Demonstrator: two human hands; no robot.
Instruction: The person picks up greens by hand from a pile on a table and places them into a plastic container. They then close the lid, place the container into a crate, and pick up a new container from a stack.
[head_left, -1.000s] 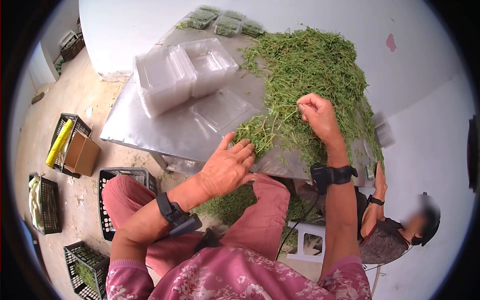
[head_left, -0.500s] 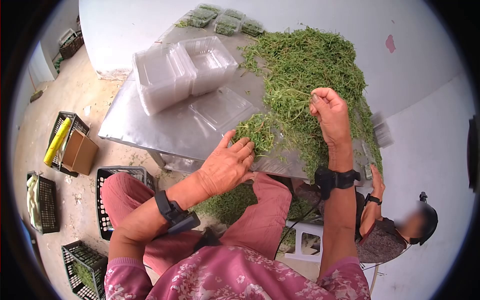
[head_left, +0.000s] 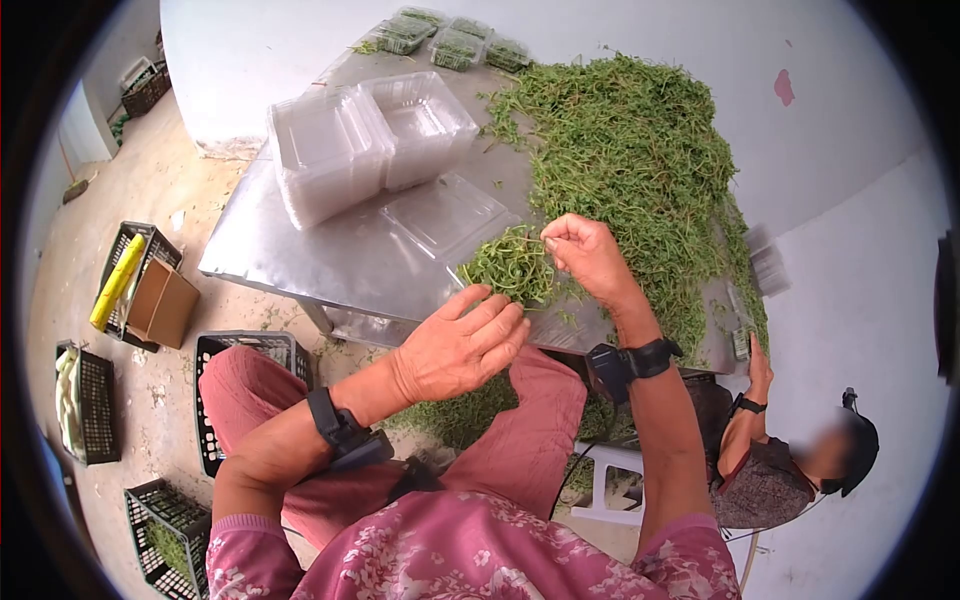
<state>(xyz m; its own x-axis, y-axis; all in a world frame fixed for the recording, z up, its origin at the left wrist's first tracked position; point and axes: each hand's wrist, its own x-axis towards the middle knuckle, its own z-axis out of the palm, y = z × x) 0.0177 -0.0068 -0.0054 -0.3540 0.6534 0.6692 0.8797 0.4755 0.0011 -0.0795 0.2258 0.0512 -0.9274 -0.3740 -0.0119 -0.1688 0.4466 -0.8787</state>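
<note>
A small heap of leafy green stems sits in the base of a clear plastic clamshell box, whose lid lies flat on the table behind it. At the near side of this heap is my left hand, its fingers stretched out and holding nothing. My right hand is at the heap's right edge, thumb and fingertips pinched on a few thin green stems. A large pile of the same greens covers the table's right side, just beyond my right hand.
Stacked clear boxes stand on the metal table. Filled boxes sit at the far edge. Black crates are on the floor at left. Another person sits at right, a hand by the table edge.
My right hand has come left and down from the big pile to the box with stems pinched in it. My left hand has drawn slightly back toward me and to the right.
</note>
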